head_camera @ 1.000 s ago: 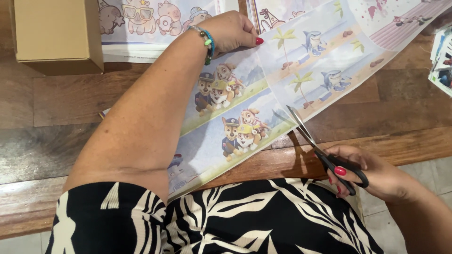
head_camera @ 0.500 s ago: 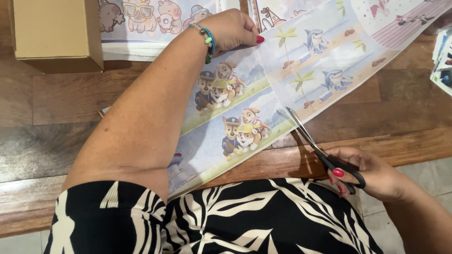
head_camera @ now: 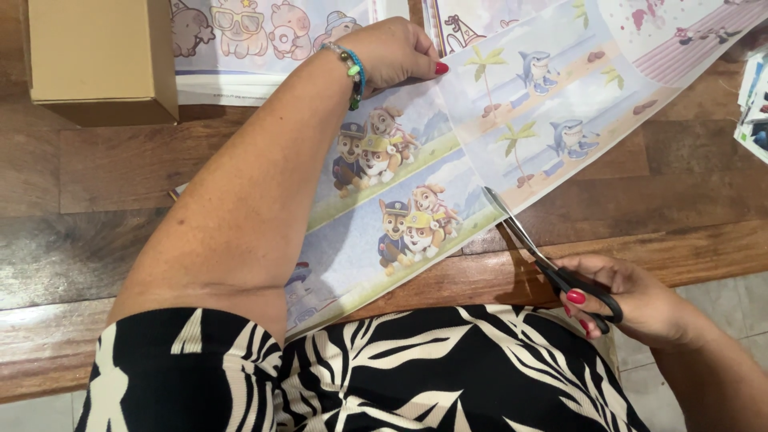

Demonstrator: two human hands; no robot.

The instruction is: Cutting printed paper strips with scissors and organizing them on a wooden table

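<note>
Wooden table (head_camera: 120,168) under printed sheet (head_camera: 416,184). Left hand (head_camera: 396,52) curled, pinning sheet's top edge; keep paper taut. Right hand (head_camera: 632,300) grips scissors (head_camera: 552,268); steer blades along panel border.

The person wears a black top (head_camera: 384,376) with big white leaf shapes on it. The top has no sleeves, so both arms are bare. On the left wrist sits a bracelet (head_camera: 353,72) of green, blue and dark beads. The nails on the left hand (head_camera: 396,52) and the right hand (head_camera: 632,300) are painted bright red.
</note>
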